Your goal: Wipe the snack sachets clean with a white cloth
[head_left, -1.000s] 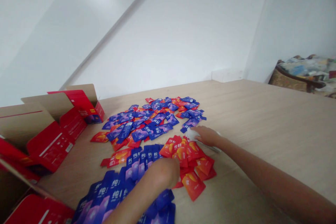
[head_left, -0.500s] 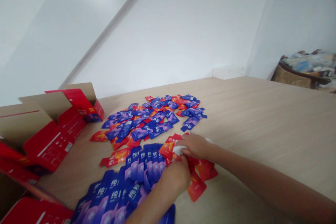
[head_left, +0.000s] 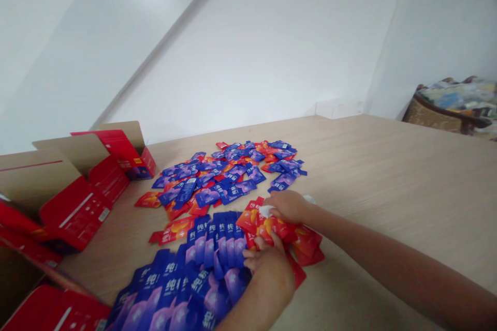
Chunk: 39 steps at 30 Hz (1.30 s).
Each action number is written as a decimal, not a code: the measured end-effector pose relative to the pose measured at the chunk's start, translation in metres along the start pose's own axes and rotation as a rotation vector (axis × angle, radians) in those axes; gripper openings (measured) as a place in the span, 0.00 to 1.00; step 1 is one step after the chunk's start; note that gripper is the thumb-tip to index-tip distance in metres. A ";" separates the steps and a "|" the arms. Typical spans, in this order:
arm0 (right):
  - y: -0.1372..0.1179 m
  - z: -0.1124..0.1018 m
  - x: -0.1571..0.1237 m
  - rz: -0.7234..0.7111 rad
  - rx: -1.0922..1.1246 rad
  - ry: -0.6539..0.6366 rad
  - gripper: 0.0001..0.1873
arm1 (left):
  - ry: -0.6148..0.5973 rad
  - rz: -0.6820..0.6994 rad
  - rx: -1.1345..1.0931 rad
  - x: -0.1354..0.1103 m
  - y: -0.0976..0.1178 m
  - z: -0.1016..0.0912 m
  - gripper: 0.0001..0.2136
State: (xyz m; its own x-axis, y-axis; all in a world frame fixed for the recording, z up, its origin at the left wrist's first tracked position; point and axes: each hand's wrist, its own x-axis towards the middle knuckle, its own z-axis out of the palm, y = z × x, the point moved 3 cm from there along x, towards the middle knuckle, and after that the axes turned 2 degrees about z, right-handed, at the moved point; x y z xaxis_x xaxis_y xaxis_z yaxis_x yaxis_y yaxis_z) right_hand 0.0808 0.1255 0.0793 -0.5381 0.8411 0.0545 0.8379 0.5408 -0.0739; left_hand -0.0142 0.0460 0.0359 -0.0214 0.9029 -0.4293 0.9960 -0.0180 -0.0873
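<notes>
My right hand is closed around a crumpled white cloth or tissue, resting on a small pile of red-orange sachets. White material also shows behind that hand. Just nearer to me, my left hand lies with its fingers apart, fingertips touching the red sachets' near side. Left of both hands, overlapping rows of blue-purple sachets are laid out, with larger-looking ones closer to me. My left forearm covers part of these.
A mixed heap of blue and red sachets spreads across the table farther back. Opened red cardboard boxes stand along the left side. A white wall is behind. At the far right is a chair piled with things.
My left hand has pulled back toward me and a little right, off the white cloth, and its fingers have spread. My right hand has shifted slightly, still at the red sachets.
</notes>
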 end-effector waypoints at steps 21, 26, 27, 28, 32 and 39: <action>-0.019 0.002 -0.006 -0.190 -0.012 -0.007 0.13 | -0.079 -0.033 -0.001 -0.012 0.004 -0.010 0.29; 0.003 0.012 0.001 -0.041 0.001 0.005 0.14 | -0.050 -0.026 0.018 -0.019 0.005 -0.011 0.30; 0.014 0.012 0.005 0.020 -0.014 0.018 0.14 | -0.048 -0.020 0.019 -0.020 0.005 -0.011 0.30; 0.025 0.012 0.008 0.065 -0.022 0.032 0.15 | -0.046 -0.015 0.018 -0.021 0.005 -0.011 0.30; 0.066 0.014 0.003 0.184 -0.022 0.078 0.19 | -0.050 -0.007 0.014 -0.022 0.004 -0.012 0.30; 0.081 0.016 -0.014 0.280 -0.056 0.108 0.24 | -0.098 0.018 0.019 -0.021 0.004 -0.014 0.31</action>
State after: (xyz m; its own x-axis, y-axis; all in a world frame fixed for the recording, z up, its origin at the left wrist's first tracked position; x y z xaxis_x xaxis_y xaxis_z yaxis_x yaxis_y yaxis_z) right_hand 0.1551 0.1572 0.0565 -0.2755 0.9503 0.1454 0.9575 0.2847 -0.0463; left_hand -0.0090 0.0331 0.0571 -0.0129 0.8559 -0.5169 0.9945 -0.0427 -0.0955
